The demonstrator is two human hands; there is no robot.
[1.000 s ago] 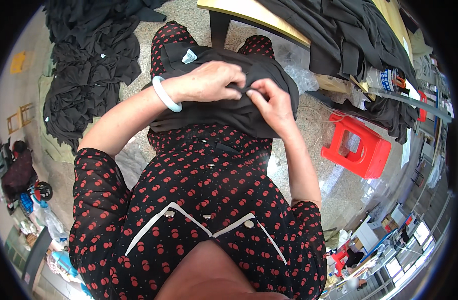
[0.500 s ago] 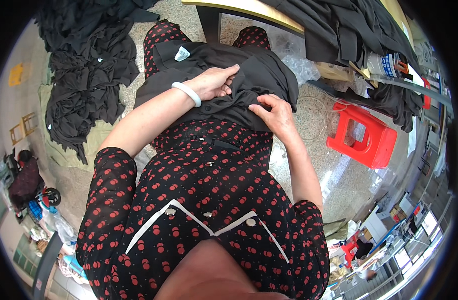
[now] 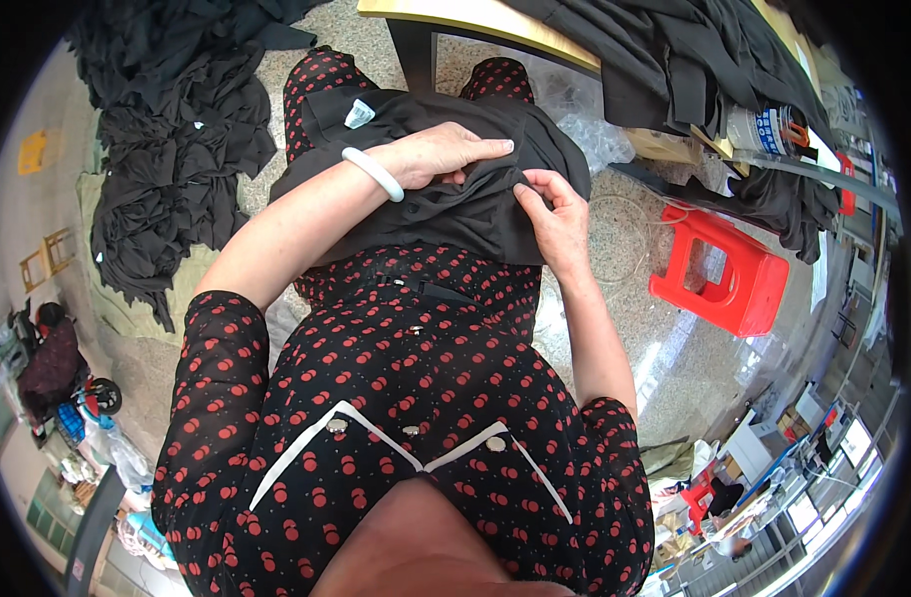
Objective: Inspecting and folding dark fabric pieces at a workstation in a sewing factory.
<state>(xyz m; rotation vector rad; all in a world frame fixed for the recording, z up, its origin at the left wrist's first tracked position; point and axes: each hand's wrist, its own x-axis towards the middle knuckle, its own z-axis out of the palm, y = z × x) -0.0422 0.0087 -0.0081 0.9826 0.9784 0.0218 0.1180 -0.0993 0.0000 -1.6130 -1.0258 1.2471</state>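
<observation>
A black garment (image 3: 446,224) with a white label (image 3: 359,114) lies bunched across my lap. My left hand (image 3: 446,157), below a white bangle (image 3: 373,174), is closed on a fold of the cloth, its thumb stretched to the right and its other fingers partly hidden underneath. Close to that thumb, my right hand (image 3: 555,214) pinches the cloth between thumb and forefinger. The garment's far side hangs over my knees.
Piles of black garments (image 3: 167,149) lie on the floor at left. A wooden table (image 3: 475,22) ahead carries more black garments (image 3: 674,50) and a clear tub (image 3: 759,129). At right a red plastic stool (image 3: 719,269) lies tipped over near clear plastic wrap (image 3: 595,137).
My left hand has slid right along the garment, its thumb now farther out. My right hand has moved slightly up and in, and its fingers have closed on the cloth.
</observation>
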